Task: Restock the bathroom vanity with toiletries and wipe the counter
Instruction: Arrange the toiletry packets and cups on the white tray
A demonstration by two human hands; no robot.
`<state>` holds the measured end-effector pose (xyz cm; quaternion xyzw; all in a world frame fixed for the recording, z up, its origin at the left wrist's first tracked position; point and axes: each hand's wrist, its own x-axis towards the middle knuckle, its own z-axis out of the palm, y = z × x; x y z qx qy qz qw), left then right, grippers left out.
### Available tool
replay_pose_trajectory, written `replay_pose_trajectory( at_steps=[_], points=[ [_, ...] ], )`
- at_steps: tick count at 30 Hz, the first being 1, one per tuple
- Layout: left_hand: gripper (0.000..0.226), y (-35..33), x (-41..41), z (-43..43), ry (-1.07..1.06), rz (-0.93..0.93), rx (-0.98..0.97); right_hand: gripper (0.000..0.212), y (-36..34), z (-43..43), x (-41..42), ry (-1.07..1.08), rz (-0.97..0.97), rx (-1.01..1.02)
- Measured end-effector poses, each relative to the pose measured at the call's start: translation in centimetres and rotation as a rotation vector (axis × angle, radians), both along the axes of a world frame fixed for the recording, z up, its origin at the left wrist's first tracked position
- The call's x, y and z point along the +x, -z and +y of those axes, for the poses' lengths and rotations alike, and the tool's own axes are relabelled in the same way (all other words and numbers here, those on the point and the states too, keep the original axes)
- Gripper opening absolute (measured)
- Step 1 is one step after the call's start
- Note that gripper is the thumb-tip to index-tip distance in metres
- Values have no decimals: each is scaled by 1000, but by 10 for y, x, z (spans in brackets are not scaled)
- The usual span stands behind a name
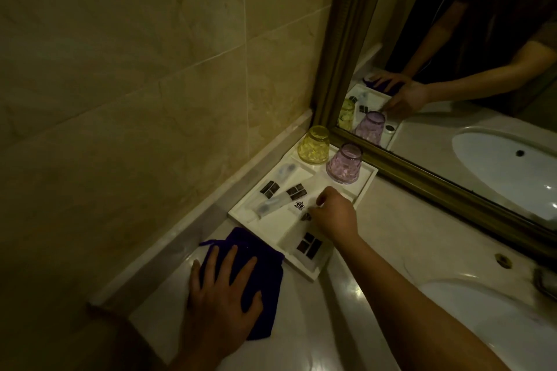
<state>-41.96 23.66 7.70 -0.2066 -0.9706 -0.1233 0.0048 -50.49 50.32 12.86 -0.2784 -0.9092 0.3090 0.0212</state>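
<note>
A white tray (366, 179) sits in the counter's corner by the mirror. In it lie white toiletry packets with dark square labels (308, 245) and small clear bottles (268, 205). My right hand (333, 214) is over the tray's middle, fingers pinched on a small white packet with a crown logo (298, 206). A dark blue cloth (256, 256) lies on the counter left of the tray. My left hand (223, 289) rests flat on the cloth with its fingers spread.
A yellow glass (313, 144) and a purple glass (343, 164) stand upside down at the tray's far end. A gold-framed mirror (422, 178) runs along the back. The white sink basin (482, 325) is at the right. A tiled wall stands at the left.
</note>
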Motion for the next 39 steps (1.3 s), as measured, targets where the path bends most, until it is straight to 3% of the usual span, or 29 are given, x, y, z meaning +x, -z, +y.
replay_pose_trajectory(
  at_steps=[2, 4, 8, 11, 14, 18, 23, 26, 31, 36, 39],
  points=[
    [62, 0, 0, 0, 6, -1, -4, 16, -4, -1, 0, -78, -14, 216],
    [62, 0, 0, 1, 3, -9, -12, 16, -11, -8, -9, -178, 53, 295],
    [63, -2, -1, 1, 3, -18, -39, 34, -19, -24, -36, -597, 53, 472],
    [63, -3, -1, 1, 6, -25, -37, 24, -20, -27, -50, -805, -51, 628],
    [62, -4, -2, 1, 3, -33, -26, 25, -20, -23, -51, -966, -18, 689],
    [63, -3, -2, 1, -4, -31, -26, 18, -19, -9, -41, -1051, 146, 740],
    [63, -3, -2, 1, -7, -41, -21, 9, -24, -7, -28, -987, 408, 713],
    [63, -5, -1, 1, -1, -46, -18, 6, -34, -14, -24, -779, 527, 574],
    [61, -7, -1, 1, 1, -37, -14, 11, -51, -19, -31, -311, 462, 167],
    [61, -7, -1, 2, -3, -39, -7, 12, -59, -16, -40, 33, 455, -586],
    [61, -6, -1, 2, -5, -39, -11, 6, -61, -11, -41, 173, 489, -775]
  ],
)
